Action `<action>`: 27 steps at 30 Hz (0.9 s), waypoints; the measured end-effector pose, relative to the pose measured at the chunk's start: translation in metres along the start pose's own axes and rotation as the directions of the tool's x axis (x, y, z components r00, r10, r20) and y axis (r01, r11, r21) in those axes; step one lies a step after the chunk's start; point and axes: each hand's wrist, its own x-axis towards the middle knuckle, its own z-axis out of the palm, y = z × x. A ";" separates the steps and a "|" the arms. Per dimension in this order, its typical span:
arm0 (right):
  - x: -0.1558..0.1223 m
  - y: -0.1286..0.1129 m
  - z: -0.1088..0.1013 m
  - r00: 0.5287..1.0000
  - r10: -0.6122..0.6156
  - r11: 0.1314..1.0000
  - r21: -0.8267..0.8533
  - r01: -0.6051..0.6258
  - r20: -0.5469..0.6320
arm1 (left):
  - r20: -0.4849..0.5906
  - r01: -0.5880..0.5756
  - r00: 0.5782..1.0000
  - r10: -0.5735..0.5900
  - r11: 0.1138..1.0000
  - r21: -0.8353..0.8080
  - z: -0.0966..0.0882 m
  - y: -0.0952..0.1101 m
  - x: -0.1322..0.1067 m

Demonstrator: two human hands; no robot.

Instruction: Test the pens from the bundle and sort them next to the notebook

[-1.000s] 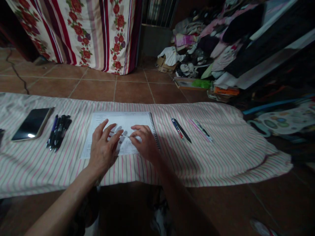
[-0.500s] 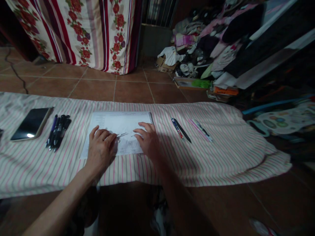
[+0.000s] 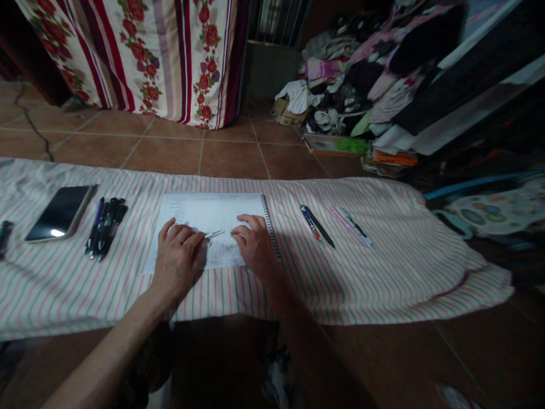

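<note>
A spiral-bound notebook (image 3: 212,211) lies open on a striped cloth (image 3: 383,267) spread over the floor. My left hand (image 3: 176,257) rests on the page with its fingers closed on a thin pale pen (image 3: 214,233) whose tip points right. To the right of that tip, my right hand (image 3: 254,244) lies on the page with fingers curled and nothing in it.
A dark phone (image 3: 59,212) and a bunch of dark pens (image 3: 105,227) lie left of the notebook. Two pens (image 3: 317,225) and another pale pair (image 3: 352,225) lie to its right. A floral curtain (image 3: 140,51) and a heap of clothes (image 3: 357,74) stand beyond the tiled floor.
A second ago both hands pinched the pen between them with the left fingers spread. Now the left fingers have curled round the pen and the right hand has let go and drawn slightly away.
</note>
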 end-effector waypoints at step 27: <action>0.001 -0.001 -0.010 0.998 -0.068 0.994 0.081 0.068 -0.004 | 0.077 -0.002 0.997 0.003 1.000 -0.015 0.000 0.020 0.003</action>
